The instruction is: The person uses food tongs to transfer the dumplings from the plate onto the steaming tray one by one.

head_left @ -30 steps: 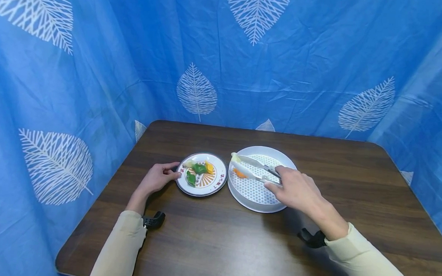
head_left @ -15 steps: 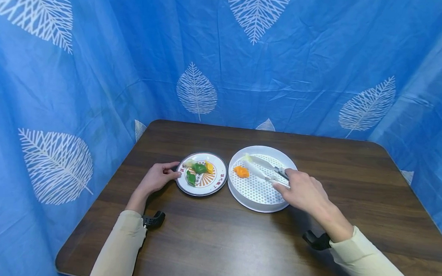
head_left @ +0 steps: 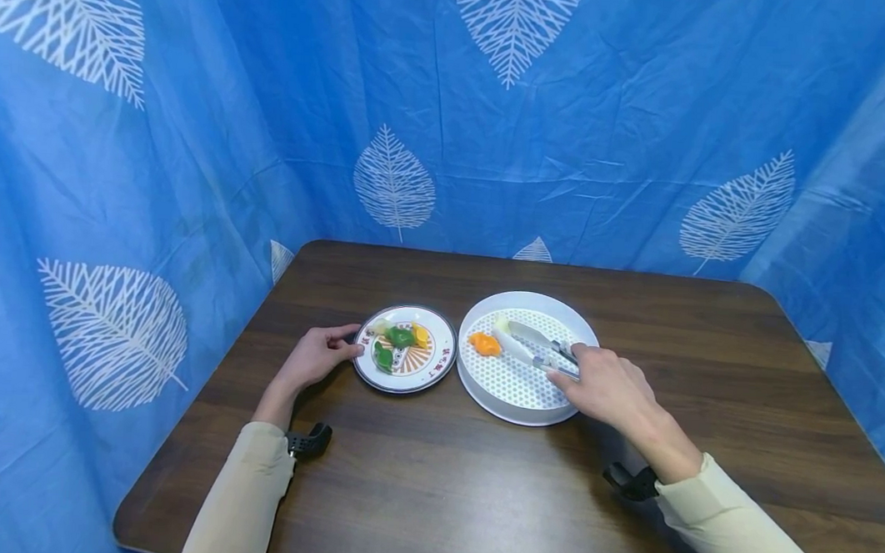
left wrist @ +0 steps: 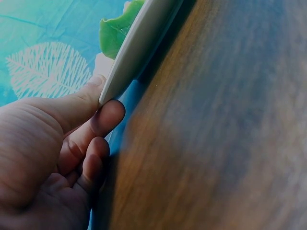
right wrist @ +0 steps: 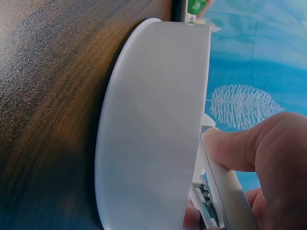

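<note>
We barely discern the tips of tongs (head_left: 533, 335) the right hand (head_left: 609, 389) grips; orange lump (head_left: 485, 344) at the tray's (head_left: 523, 415) nine o'clock; left hand (head_left: 320, 357) pinches plate (head_left: 435, 343).

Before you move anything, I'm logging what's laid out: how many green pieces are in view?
2. Both lie on the plate: one green piece beside the yellow piece, a second green piece nearer the left hand. Others might be hidden beneath.

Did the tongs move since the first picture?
Yes, the tongs moved rightward, away from the plate: their tips went from the left rim of the perforated white tray to over its floor.
</note>
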The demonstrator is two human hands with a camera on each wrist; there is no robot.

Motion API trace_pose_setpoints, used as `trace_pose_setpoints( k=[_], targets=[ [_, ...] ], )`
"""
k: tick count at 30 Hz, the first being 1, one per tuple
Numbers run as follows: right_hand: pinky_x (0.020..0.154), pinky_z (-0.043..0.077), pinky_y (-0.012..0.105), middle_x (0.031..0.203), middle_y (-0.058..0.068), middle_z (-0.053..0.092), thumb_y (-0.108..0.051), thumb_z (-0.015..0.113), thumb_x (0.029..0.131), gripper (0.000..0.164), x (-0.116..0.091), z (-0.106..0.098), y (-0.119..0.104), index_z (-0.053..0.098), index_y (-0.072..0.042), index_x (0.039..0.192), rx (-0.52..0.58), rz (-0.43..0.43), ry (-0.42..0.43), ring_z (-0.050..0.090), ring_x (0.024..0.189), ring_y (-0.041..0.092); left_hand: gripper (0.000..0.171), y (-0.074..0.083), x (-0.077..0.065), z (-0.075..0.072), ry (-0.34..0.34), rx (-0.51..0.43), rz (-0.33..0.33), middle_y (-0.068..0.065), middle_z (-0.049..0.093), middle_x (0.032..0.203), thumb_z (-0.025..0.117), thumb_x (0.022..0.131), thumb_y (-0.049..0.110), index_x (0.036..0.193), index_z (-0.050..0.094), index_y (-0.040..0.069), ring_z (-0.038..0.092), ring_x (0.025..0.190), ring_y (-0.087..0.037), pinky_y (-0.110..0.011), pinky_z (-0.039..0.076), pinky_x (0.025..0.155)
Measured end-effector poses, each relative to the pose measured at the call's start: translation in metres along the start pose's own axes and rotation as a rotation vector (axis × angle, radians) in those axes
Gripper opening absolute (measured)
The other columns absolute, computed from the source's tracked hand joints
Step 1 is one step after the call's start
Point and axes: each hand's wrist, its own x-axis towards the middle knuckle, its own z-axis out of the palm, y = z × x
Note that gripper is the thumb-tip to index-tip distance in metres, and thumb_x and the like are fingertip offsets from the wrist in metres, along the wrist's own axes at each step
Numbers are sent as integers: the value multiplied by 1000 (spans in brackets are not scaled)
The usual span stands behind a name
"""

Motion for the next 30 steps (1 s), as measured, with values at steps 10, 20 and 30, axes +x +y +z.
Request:
trace_pose_setpoints(
  k=[10, 20, 30],
  targets=[
    [61, 48, 38, 122, 25, 67, -52, 66, 95, 73, 2, 2, -2, 56, 5, 139, 6, 15, -25, 59, 78, 27, 57, 1, 0, 0, -1, -9, -2, -5, 70, 88, 72, 98, 36, 149, 57, 15, 58, 85, -23, -35, 44, 81],
    [70, 55, 47, 131, 28, 65, -53, 65, 95, 75, 1, -5, -7, 54, 5, 142, 30, 14, 22, 62, 86, 30, 58, 2, -1, -1, 0, -11, 5, -6, 71, 90, 72, 98, 36, 148, 57, 14, 58, 85, -23, -34, 44, 80],
    [86, 54, 59, 135, 22, 66, -52, 66, 94, 71, 1, -3, -41, 58, 0, 141, 53, -59, 83, 67, 105, 37, 58, 2, -1, -1, -7, 0, -1, -5, 71, 90, 72, 97, 38, 149, 57, 15, 58, 86, -23, -36, 44, 83]
  ],
)
